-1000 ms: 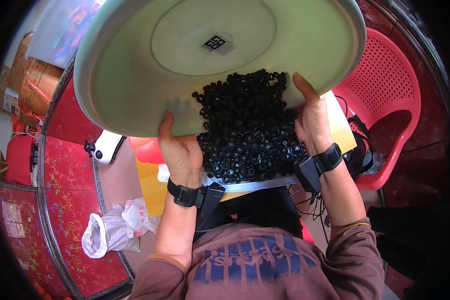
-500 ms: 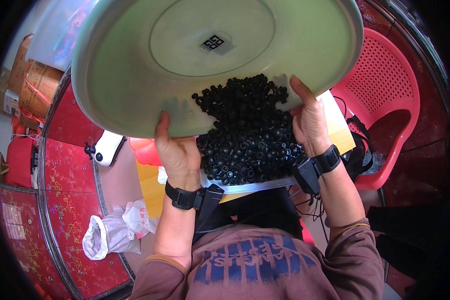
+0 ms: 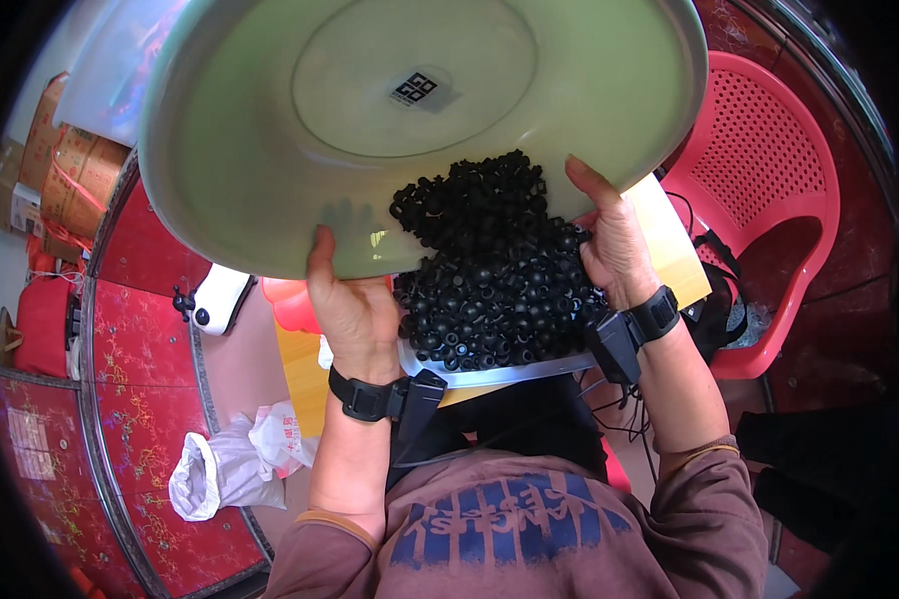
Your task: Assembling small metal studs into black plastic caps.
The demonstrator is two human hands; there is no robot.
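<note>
A large pale green basin (image 3: 240, 150) is tipped toward me, its inside facing me. My left hand (image 3: 355, 309) grips its near rim on the left, thumb inside and fingers behind the wall. On the right, my right hand (image 3: 614, 245) holds the rim the same way. Small black rubbery parts (image 3: 469, 200) lie heaped against the basin's lower wall between my hands and spill over the rim. Below, more round black parts (image 3: 499, 309) fill a white tray (image 3: 499, 373). Its near edge shows; the far side is hidden under the basin.
The tray rests on a wooden table (image 3: 305, 374). A red plastic chair (image 3: 769, 150) with a black bag (image 3: 714, 314) stands right. White sacks (image 3: 225, 469) lie on the floor at left, below a white device (image 3: 220, 298). A red bowl-like thing (image 3: 290, 299) sits by my left hand.
The basin has shifted slightly left, along with my right hand. The heap inside it has become narrower and smaller, as parts slide down into the tray.
</note>
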